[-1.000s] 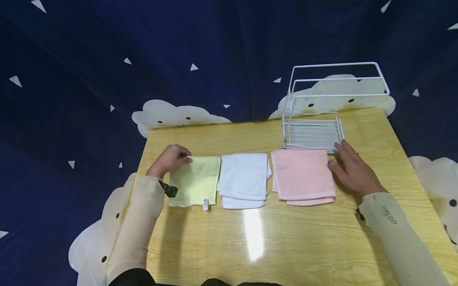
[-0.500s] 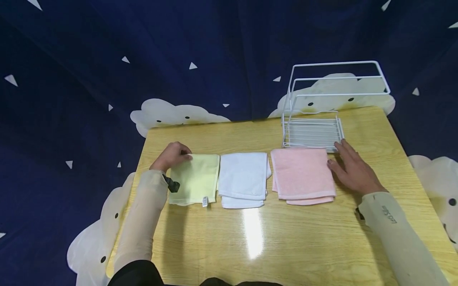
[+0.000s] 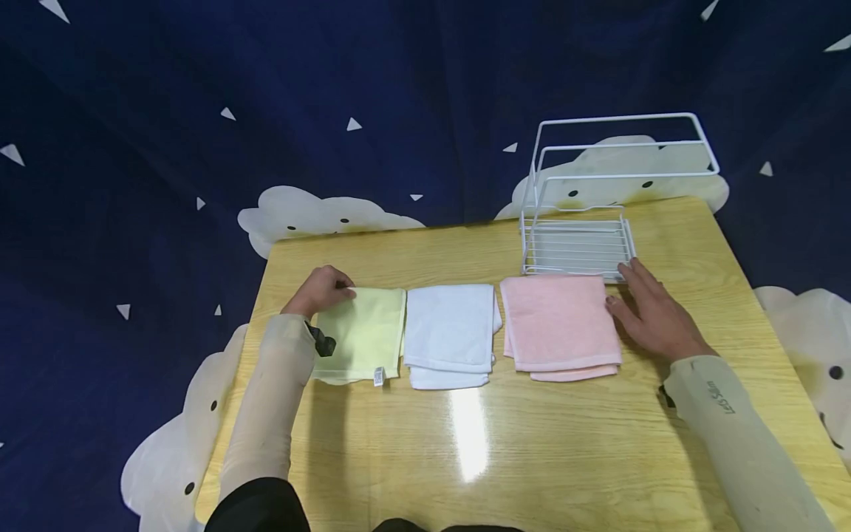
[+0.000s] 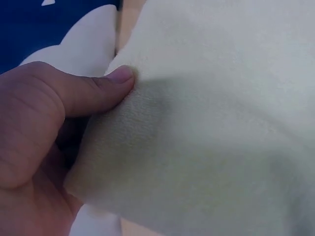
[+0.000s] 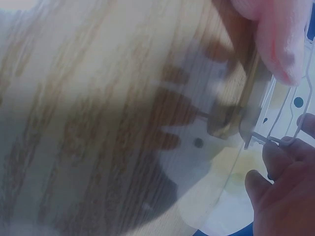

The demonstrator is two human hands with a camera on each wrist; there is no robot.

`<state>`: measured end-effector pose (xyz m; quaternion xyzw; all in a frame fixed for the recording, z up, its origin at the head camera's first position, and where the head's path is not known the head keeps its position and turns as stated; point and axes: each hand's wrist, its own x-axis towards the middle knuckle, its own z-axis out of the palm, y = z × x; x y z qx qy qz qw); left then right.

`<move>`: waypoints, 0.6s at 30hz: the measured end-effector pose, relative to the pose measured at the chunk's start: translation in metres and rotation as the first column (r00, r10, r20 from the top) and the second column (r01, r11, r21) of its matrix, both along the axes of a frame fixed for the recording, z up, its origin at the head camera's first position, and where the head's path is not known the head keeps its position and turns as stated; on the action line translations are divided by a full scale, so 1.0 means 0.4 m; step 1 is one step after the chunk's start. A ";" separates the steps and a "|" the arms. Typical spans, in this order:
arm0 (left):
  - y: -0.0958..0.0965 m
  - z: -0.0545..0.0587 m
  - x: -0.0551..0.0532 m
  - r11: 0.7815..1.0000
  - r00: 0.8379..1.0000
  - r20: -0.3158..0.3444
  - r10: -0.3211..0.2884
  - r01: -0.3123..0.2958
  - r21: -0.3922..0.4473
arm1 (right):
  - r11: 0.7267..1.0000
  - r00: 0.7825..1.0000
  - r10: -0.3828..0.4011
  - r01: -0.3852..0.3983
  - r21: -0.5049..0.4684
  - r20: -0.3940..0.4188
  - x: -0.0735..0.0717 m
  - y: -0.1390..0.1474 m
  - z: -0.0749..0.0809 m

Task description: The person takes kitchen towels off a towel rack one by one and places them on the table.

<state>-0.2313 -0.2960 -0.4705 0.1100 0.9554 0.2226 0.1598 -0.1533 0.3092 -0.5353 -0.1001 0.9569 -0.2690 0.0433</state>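
Observation:
My left hand (image 3: 320,290) pinches the upper left corner of a pale yellow towel (image 3: 368,332). In the left wrist view the thumb presses on top of that yellow cloth (image 4: 216,123), with other fingers hidden behind it. Beside it lies a folded white towel (image 3: 450,325), then a folded pink towel (image 3: 561,325). My right hand (image 3: 665,321) has its fingers extended at the front right corner of a white wire rack (image 3: 578,244), the thumb close to the pink towel's right edge. The right wrist view shows the fingertips of that hand (image 5: 288,191) at the rack's wire.
The rack stands at the back right of the wood-patterned table (image 3: 412,451), its tall wire frame rising toward the dark blue curtain (image 3: 399,74). Pink cloth touches or overlaps the rack's front edge. A small label (image 3: 379,377) hangs from the yellow towel's lower edge.
The left forearm has shifted slightly right and up, with the hand staying at the yellow towel's corner. The right hand keeps its place at the rack. The head view has drifted a little.

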 end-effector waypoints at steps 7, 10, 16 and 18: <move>-0.004 -0.019 -0.007 1.000 1.000 0.000 0.001 -0.001 -0.012 | 1.000 1.000 0.003 -0.003 -0.001 -0.006 -0.001 0.001 -0.001; -0.005 -0.032 -0.010 1.000 1.000 0.014 0.015 -0.015 -0.024 | 1.000 1.000 0.005 -0.005 -0.002 -0.004 -0.001 0.001 0.000; -0.007 -0.060 -0.017 0.998 0.999 0.014 0.052 -0.051 -0.047 | 1.000 1.000 0.001 -0.001 -0.001 -0.006 -0.002 -0.001 0.002; -0.007 -0.068 -0.018 0.997 0.998 0.006 0.061 -0.061 -0.051 | 1.000 1.000 -0.002 0.002 0.003 -0.006 -0.002 -0.002 0.003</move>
